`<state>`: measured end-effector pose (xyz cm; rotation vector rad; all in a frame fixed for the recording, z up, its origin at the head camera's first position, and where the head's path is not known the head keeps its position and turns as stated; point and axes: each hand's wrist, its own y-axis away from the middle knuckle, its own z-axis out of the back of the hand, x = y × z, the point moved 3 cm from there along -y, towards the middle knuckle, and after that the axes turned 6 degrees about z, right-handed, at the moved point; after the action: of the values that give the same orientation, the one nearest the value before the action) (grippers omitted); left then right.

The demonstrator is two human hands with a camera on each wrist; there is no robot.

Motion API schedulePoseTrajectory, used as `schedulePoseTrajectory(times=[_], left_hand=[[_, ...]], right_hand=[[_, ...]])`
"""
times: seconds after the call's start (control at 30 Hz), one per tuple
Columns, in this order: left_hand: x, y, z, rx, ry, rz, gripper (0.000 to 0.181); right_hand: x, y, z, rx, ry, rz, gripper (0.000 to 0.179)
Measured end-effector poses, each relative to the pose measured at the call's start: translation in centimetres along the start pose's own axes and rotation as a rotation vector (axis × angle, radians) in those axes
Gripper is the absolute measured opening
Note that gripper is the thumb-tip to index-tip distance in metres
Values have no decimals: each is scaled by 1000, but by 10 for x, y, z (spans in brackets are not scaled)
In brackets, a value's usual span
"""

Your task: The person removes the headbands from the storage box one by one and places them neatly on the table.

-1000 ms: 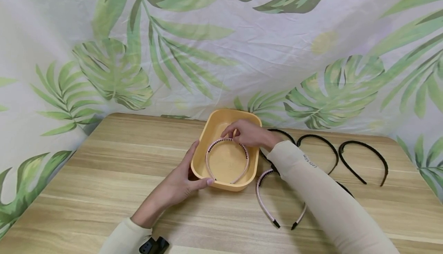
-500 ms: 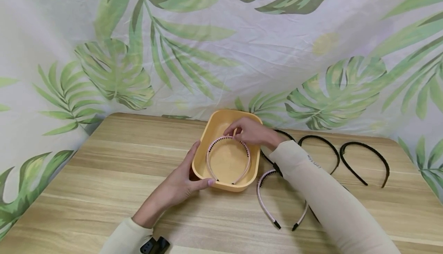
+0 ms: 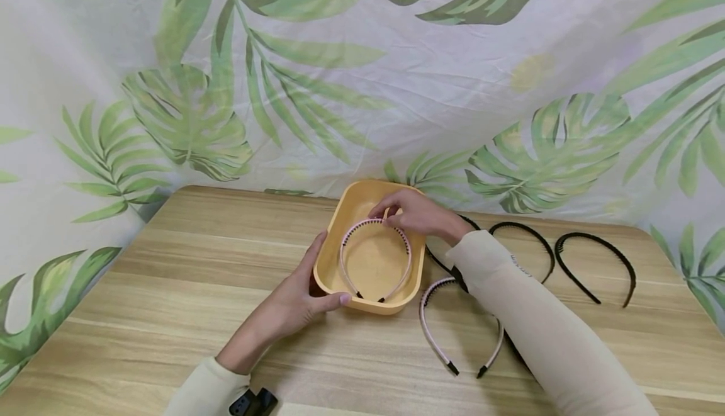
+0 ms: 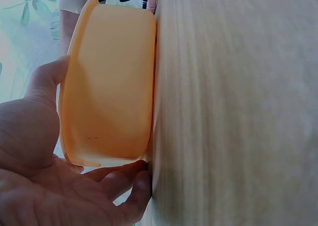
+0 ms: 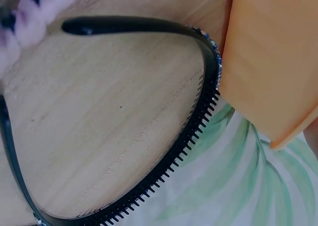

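Note:
An orange-yellow plastic tub (image 3: 323, 258) stands on the wooden table. My left hand (image 3: 290, 301) grips its near left corner, with the thumb on the near rim and the fingers along the side. In the left wrist view, the left hand (image 4: 59, 186) holds the tub wall (image 4: 112, 77). Inside the tub is a pink headband (image 3: 342, 260) with dark comb teeth and black tips. My right hand (image 3: 416, 216) reaches over the right rim and pinches the top of its arch. The right wrist view does not show the pinching fingers.
A second pink headband (image 3: 433, 340) lies right of the tub, partly under the right sleeve. Black headbands (image 3: 614, 249) lie farther right; one toothed black headband (image 5: 174, 154) shows close up beside the tub. A leaf-print cloth (image 3: 340, 89) hangs behind the table.
My right hand and the pinched pink headband have shifted slightly right and toward the tub's far end. The left hand and the tub have barely moved.

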<state>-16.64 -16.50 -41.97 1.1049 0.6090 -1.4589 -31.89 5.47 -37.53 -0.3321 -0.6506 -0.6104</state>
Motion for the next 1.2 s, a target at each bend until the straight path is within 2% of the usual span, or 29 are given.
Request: schedulePoseTrajectory(times=[0.9, 1.2], left_hand=[[0, 1, 2, -2, -24, 15, 117], [-1, 1, 2, -4, -30, 16, 117]], right_hand=[[15, 15, 25, -47, -104, -77, 29], [18, 21, 33, -50, -96, -76, 29]])
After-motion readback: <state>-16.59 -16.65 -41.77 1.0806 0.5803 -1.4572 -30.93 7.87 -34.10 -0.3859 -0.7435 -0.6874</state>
